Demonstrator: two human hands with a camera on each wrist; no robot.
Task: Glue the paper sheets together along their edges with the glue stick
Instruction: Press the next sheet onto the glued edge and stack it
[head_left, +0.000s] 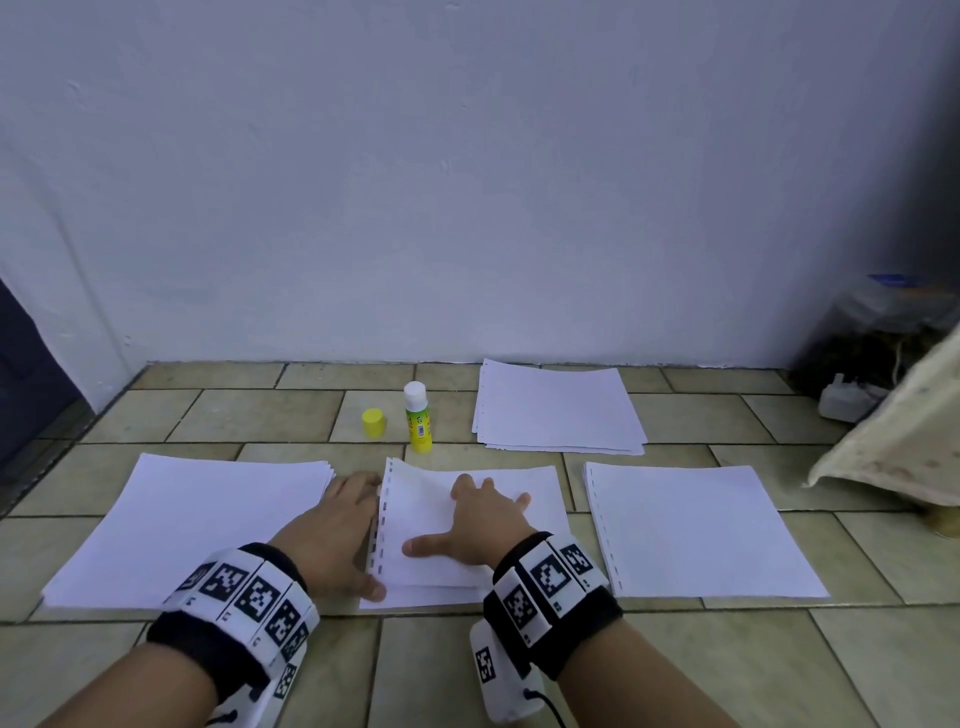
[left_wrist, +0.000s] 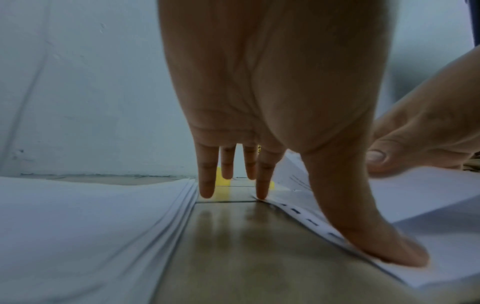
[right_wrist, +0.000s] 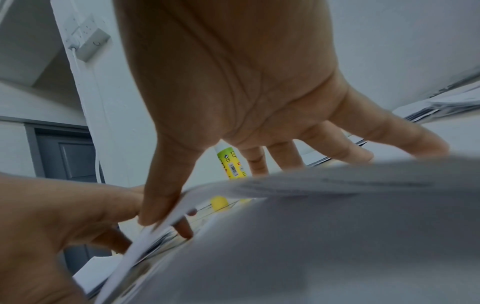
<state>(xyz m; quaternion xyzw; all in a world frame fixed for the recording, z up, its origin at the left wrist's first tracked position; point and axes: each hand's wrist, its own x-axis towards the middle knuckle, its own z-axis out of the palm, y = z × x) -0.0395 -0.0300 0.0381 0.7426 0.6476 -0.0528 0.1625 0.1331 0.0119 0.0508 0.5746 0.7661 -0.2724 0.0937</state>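
Observation:
Two white punched sheets (head_left: 519, 525) lie stacked in the middle of the tiled surface. My right hand (head_left: 480, 514) lies spread flat on the top sheet (right_wrist: 324, 216), which bows up a little at its far left corner. My left hand (head_left: 337, 525) stands with straight fingers (left_wrist: 206, 185) on the tile beside the punched edge, and its thumb (left_wrist: 389, 251) presses the near left corner. The green-yellow glue stick (head_left: 418, 415) stands upright and uncapped behind the sheets, apart from both hands. Its yellow cap (head_left: 373, 422) sits just left of it.
More paper stacks lie at the left (head_left: 192, 525), right (head_left: 696, 530) and back right (head_left: 556, 405). A white wall (head_left: 467, 182) closes the far edge. At the far right are a cloth-covered object (head_left: 898, 441) and dark clutter (head_left: 862, 358).

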